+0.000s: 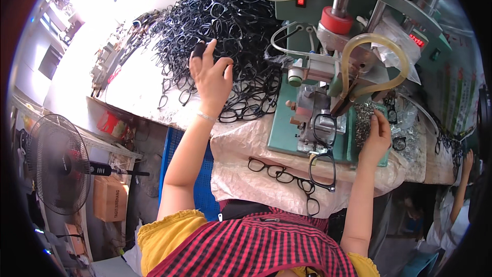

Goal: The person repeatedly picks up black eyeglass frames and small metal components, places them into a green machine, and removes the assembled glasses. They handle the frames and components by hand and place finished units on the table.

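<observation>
My left hand [212,79], fingers loosely spread and seemingly empty, is over the heap of black glasses frames [225,25]. My right hand [376,141] has its fingertips at the small metal bits [363,118] in the green tray [383,161]; I can't tell if they pinch one. The dark glasses [329,151] at the machine [279,136] jut past its front edge: probably light, stiff, slick, best held by the rim. A yellowish hose [404,69] loops above, crowding access.

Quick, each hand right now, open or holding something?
Left hand: open, nothing visible held.
Right hand: at small silvery pieces; can't tell if holding any.
</observation>
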`<state>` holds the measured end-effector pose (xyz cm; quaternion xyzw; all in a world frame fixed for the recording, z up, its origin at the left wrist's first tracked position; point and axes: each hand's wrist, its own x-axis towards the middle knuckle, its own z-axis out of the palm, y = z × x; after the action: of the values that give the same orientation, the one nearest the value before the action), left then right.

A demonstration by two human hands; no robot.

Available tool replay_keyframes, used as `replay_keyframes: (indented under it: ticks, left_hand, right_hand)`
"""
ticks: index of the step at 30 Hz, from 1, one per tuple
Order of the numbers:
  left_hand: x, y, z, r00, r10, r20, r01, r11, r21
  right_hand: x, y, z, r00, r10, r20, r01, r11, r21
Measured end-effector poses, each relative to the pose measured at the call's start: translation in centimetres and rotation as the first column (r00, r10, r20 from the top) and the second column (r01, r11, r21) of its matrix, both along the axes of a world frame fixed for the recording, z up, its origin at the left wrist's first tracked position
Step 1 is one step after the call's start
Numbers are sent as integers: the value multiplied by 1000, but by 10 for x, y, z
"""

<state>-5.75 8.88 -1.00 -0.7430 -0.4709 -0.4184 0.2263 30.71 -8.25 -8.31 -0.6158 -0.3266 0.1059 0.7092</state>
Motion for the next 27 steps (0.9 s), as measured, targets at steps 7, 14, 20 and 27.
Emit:
replay_keyframes:
  ticks: [7, 14, 20, 27]
  left_hand:
    - [-7, 38, -35, 996, -84, 34, 87, 990, -111]
    - [7, -62, -15, 493, -294, 819, 563, 825, -43]
    - [44, -59, -25, 262, -29, 965, 775, 601, -192]
    - [42, -85, -58, 89, 30, 996, 844, 528, -91]
  right_hand:
    - [-9, -44, 10, 924, -18, 382, 110, 970, -218]
    - [-9, -94, 20, 936, -7, 353, 102, 962, -253]
    - [-54, -12, 73, 887, 226, 402, -234, 972, -30]
    - [-80, -1, 61, 936, 349, -33, -346, 935, 74]
